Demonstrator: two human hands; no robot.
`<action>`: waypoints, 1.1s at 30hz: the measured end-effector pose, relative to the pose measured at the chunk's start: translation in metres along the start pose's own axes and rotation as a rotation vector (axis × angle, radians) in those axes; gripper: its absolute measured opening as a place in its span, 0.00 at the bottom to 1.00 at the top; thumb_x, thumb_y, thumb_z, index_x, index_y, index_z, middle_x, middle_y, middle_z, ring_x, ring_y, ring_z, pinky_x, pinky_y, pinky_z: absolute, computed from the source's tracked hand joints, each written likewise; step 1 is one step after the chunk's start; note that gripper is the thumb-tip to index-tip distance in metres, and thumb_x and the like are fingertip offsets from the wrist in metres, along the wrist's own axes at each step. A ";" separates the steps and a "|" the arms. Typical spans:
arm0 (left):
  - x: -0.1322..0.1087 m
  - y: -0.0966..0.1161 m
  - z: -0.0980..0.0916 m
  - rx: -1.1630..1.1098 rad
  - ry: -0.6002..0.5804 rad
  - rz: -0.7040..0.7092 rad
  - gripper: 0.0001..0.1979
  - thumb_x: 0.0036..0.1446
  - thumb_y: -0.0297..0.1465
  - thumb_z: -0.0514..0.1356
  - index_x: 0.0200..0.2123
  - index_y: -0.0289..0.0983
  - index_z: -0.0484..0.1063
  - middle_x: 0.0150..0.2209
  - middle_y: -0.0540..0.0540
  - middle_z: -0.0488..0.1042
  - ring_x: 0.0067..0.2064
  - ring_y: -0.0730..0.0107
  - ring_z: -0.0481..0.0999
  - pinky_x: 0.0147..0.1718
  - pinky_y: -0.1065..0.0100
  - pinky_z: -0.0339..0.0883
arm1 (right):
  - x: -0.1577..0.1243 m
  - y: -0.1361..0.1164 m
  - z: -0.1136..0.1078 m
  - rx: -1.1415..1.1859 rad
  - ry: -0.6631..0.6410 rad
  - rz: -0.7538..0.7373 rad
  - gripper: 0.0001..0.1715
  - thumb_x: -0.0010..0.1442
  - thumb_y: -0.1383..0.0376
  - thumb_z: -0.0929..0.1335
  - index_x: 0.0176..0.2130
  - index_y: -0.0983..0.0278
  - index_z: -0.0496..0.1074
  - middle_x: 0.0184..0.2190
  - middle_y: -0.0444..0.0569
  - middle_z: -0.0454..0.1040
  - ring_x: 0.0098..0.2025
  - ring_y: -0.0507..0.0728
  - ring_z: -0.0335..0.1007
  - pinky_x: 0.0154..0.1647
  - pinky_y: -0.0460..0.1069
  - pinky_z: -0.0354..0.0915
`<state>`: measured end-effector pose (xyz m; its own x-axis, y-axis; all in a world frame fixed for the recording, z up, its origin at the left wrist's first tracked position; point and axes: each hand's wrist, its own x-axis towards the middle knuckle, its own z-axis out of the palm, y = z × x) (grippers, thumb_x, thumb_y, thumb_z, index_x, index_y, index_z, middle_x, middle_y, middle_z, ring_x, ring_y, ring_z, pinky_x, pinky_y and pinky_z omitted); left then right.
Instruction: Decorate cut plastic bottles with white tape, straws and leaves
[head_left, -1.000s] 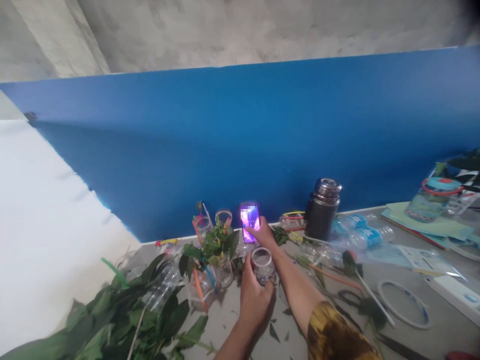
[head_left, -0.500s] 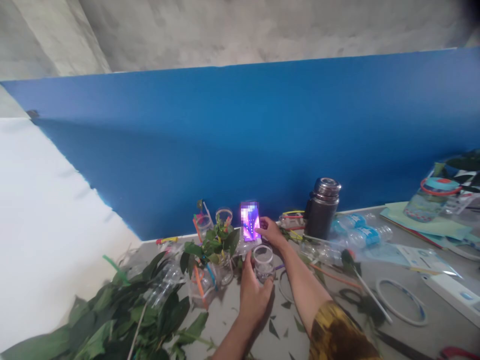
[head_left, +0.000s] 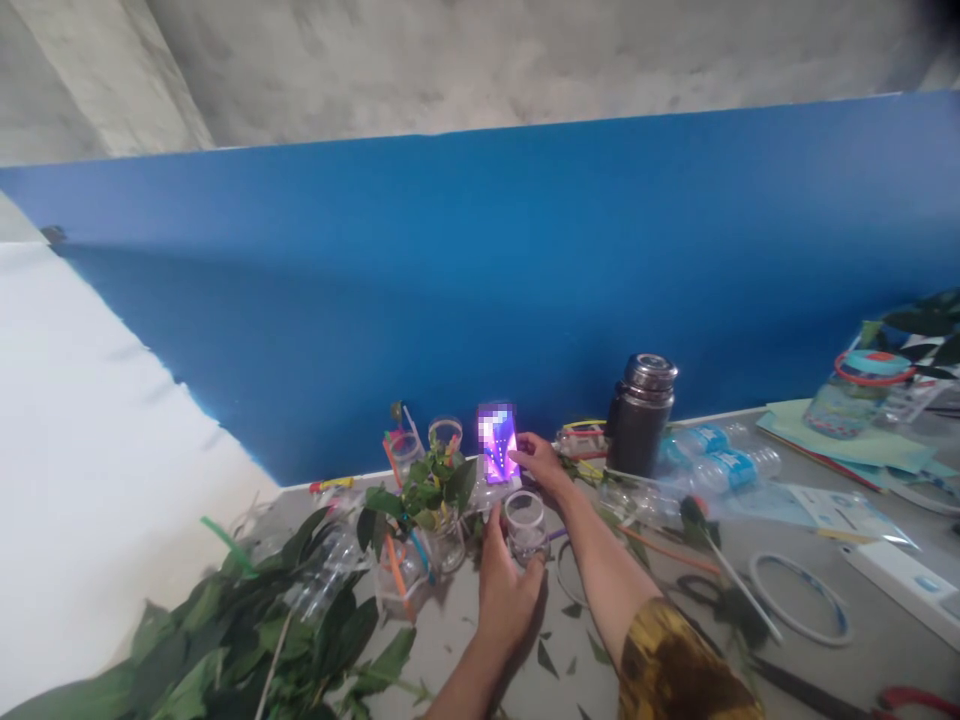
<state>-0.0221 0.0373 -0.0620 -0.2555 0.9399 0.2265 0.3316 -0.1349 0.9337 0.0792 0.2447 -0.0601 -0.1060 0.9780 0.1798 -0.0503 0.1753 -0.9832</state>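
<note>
My left hand (head_left: 510, 598) curls round a clear glass cup (head_left: 526, 540), which looks unfilled. At eleven o'clock from it, the phone (head_left: 501, 460) stands near upright, screen already lit; my right hand (head_left: 541, 468) has its fingertips at the edge, gripping or only touching, I can't tell. How much handling is left, I can't judge. At nine o'clock, leafy sprigs (head_left: 427, 492) seem already set in a clear jar (head_left: 451, 548); at two, a thermos (head_left: 641, 425) stands capped.
</note>
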 end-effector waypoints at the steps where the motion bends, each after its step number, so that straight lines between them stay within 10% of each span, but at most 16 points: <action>1: 0.000 0.000 0.000 0.002 -0.002 -0.003 0.45 0.54 0.34 0.65 0.74 0.36 0.57 0.71 0.32 0.68 0.70 0.46 0.69 0.70 0.50 0.60 | 0.001 0.000 0.001 -0.011 0.005 -0.003 0.15 0.48 0.62 0.75 0.39 0.62 0.77 0.37 0.48 0.83 0.42 0.60 0.79 0.47 0.54 0.73; 22: 0.000 -0.003 0.000 -0.007 -0.010 -0.002 0.44 0.55 0.32 0.64 0.74 0.35 0.56 0.70 0.31 0.68 0.70 0.45 0.69 0.71 0.48 0.58 | 0.002 0.000 -0.002 0.067 -0.005 0.010 0.23 0.41 0.71 0.72 0.40 0.60 0.78 0.37 0.46 0.84 0.42 0.59 0.80 0.48 0.53 0.74; 33: 0.003 -0.008 0.003 -0.007 0.010 0.003 0.46 0.52 0.32 0.66 0.74 0.37 0.57 0.71 0.31 0.68 0.71 0.45 0.68 0.71 0.50 0.58 | -0.001 -0.005 -0.007 0.210 0.220 0.051 0.18 0.42 0.60 0.75 0.37 0.61 0.78 0.31 0.48 0.83 0.30 0.56 0.76 0.28 0.47 0.67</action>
<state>-0.0225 0.0417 -0.0694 -0.2634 0.9365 0.2317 0.3261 -0.1396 0.9350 0.0870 0.2436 -0.0553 0.1030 0.9900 0.0965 -0.2571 0.1202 -0.9589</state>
